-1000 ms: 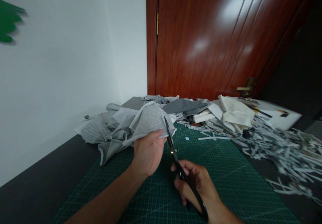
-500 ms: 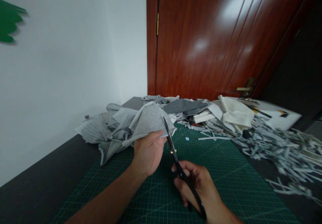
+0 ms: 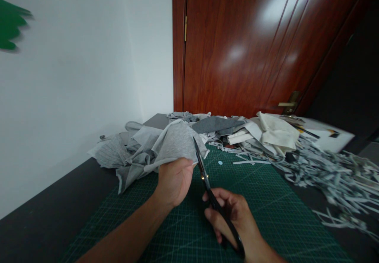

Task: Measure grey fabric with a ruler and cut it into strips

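My left hand (image 3: 177, 181) is closed on the near edge of a light grey piece of fabric (image 3: 174, 142), thumb on top. In my right hand (image 3: 232, 213) are black-handled scissors (image 3: 204, 174), fingers through the loops. Their blades point up and away, lying along the right edge of the fabric just beside my left thumb. Whether the blade tips have cloth between them I cannot tell. Below both hands lies a green cutting mat (image 3: 183, 231) with a grid.
Crumpled grey cloth (image 3: 114, 150) lies left on the dark table (image 3: 44, 215). Behind the mat are grey and cream fabric pieces (image 3: 280, 133). A heap of thin cut strips (image 3: 328, 180) spreads at the right. A small pale disc (image 3: 220, 163) rests on the mat. A brown door (image 3: 231, 50) stands behind.
The scissors have shifted very slightly right against the fabric edge. My left thumb sits a little lower. The rest looks the same.
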### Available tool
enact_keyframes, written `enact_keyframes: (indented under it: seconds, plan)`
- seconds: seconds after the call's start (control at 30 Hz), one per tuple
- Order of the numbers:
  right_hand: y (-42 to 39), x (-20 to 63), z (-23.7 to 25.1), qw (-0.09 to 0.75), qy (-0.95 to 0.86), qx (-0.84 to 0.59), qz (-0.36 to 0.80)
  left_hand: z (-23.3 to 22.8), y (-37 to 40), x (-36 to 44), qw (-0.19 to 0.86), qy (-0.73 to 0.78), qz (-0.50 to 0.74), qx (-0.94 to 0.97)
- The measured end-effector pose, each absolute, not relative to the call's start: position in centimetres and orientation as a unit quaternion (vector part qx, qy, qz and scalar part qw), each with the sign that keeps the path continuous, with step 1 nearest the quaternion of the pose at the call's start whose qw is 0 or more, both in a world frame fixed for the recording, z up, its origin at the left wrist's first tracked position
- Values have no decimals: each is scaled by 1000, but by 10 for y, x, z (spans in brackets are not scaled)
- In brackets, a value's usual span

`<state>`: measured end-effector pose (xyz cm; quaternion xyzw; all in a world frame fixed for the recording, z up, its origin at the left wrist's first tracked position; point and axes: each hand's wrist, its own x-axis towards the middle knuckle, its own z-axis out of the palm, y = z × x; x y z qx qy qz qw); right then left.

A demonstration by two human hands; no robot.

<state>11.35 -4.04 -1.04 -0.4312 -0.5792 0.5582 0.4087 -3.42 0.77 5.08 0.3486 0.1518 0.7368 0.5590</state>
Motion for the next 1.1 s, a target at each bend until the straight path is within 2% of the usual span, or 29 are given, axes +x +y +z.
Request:
enact_keyframes:
  seconds: [0.5, 0.83, 1.1]
  plan:
    - [-40, 112, -21, 414, -591, -434, 540, 47, 7, -34, 562, 159, 740, 335]
    - [-43, 116, -13, 440, -578, -398, 560, 40, 4, -30, 572, 177, 730, 330]
    - [-42, 114, -8, 426, -586, -427, 541, 36, 4, -29, 571, 171, 733, 327]
